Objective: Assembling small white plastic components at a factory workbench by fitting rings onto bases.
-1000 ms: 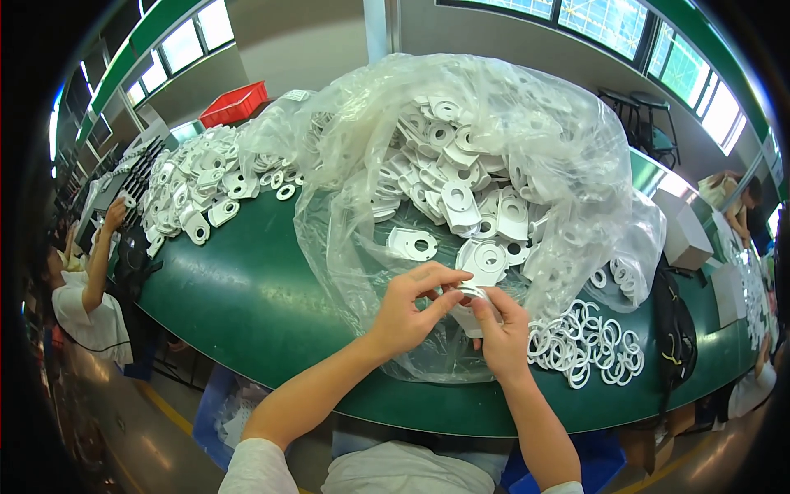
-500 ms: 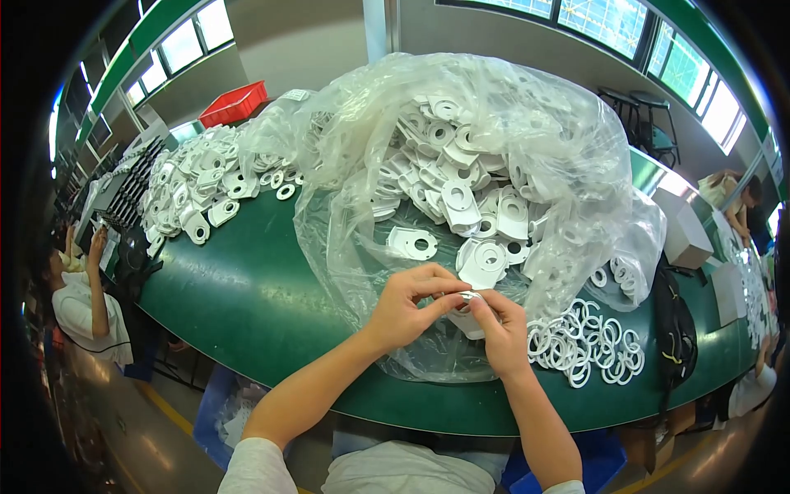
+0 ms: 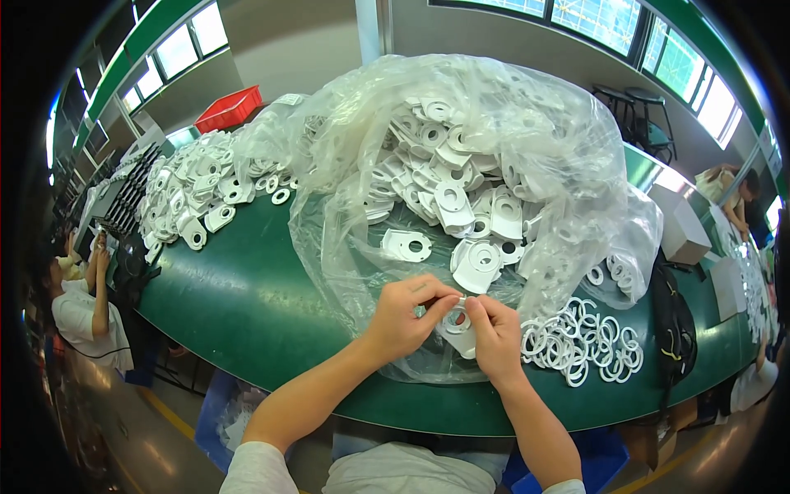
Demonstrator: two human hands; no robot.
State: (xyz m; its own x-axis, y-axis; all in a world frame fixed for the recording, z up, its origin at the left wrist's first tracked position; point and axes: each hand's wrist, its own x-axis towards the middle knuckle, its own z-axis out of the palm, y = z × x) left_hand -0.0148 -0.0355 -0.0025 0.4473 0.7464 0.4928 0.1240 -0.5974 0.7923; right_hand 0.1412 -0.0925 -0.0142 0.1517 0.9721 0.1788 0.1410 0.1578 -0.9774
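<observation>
A white plastic plate with a round hole [image 3: 457, 339] hangs below my fingertips, one end rounded and the other squarer. My left hand [image 3: 403, 317] pinches its upper rim between thumb and forefinger. Close beside it, my right hand [image 3: 498, 336] grips the same rim, its thumb and fingers pressed together. Whether a loose ring sits on that rim is hidden by the fingers. Right of my right hand lies a pile of white rings [image 3: 581, 342]. Beyond both hands, many like plates [image 3: 453, 206] spill from a large clear plastic bag [image 3: 527, 99].
On the green table [image 3: 239, 300], another heap of white plates [image 3: 185, 189] lies at the left, near a red bin [image 3: 229, 109]. A black bag [image 3: 675, 317] and white boxes [image 3: 680, 226] stand at the right. Blue bins [image 3: 216, 412] sit below the edge. Other people work at both sides.
The plate has tilted so its holed face now shows more, below my fingers. My fingertips have moved slightly left and down, still close together.
</observation>
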